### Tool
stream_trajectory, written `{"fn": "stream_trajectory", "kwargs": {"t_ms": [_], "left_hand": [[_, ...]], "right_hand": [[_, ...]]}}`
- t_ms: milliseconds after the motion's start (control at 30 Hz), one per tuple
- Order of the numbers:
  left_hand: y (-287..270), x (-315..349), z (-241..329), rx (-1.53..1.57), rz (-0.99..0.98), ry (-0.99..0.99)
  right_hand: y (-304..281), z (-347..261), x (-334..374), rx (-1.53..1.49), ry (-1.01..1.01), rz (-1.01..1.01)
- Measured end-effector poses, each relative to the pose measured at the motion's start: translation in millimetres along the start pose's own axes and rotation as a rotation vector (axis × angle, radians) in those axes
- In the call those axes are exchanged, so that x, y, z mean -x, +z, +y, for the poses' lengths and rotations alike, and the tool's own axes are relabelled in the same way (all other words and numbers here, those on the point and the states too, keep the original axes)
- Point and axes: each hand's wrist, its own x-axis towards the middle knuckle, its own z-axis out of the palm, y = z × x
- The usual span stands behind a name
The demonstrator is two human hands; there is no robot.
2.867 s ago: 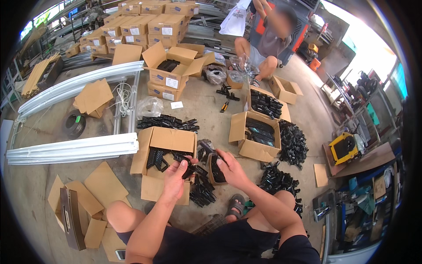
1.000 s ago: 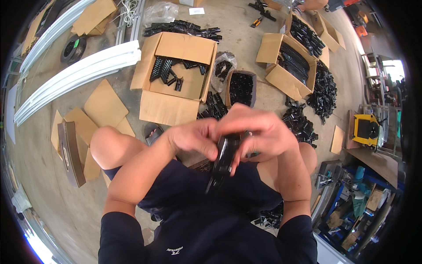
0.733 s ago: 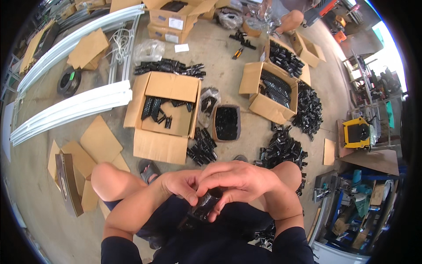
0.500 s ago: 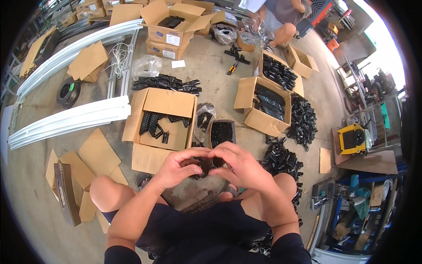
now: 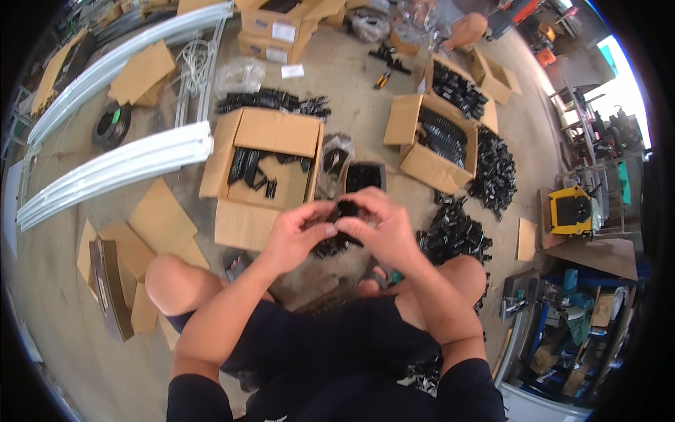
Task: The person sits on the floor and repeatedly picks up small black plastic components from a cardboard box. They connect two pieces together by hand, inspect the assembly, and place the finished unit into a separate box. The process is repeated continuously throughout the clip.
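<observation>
A small black fitting (image 5: 347,209) is held between both hands in front of my knees; its exact kind is too small to make out. My left hand (image 5: 302,235) grips its left side with thumb and fingers. From the other side my right hand (image 5: 383,226) closes round it, thumb near the left thumb. Just beyond the hands stands a small bin (image 5: 365,172) of black pieces beside a clear plastic bag (image 5: 335,158). An open cardboard box (image 5: 278,133) with similar black fittings in rows is ahead on the left. More loose black pieces lie partly hidden under the hands.
Right of my hands lies a heap of black fittings (image 5: 453,235), with another open box (image 5: 439,165) behind it. White metal strips (image 5: 119,172) and a black wire coil (image 5: 112,125) are at left. Flattened cardboard (image 5: 165,218) lies by my left knee. Another person's leg (image 5: 467,29) shows at the back.
My hands have come closer together round the black fitting, thumbs now nearly meeting. The view has tilted, so boxes and floor items appear higher.
</observation>
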Motion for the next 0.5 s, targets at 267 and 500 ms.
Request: {"fn": "stream_trajectory", "kwargs": {"t_ms": [267,500], "left_hand": [[5.1,6.4,5.2,-0.336,0.04,0.099],[10.7,7.3,10.9,-0.247,0.011,0.04]], "right_hand": [[1.8,-4.0,6.7,0.091,0.005,-0.001],[-1.3,-3.9,7.1,0.056,0.021,-0.004]]}}
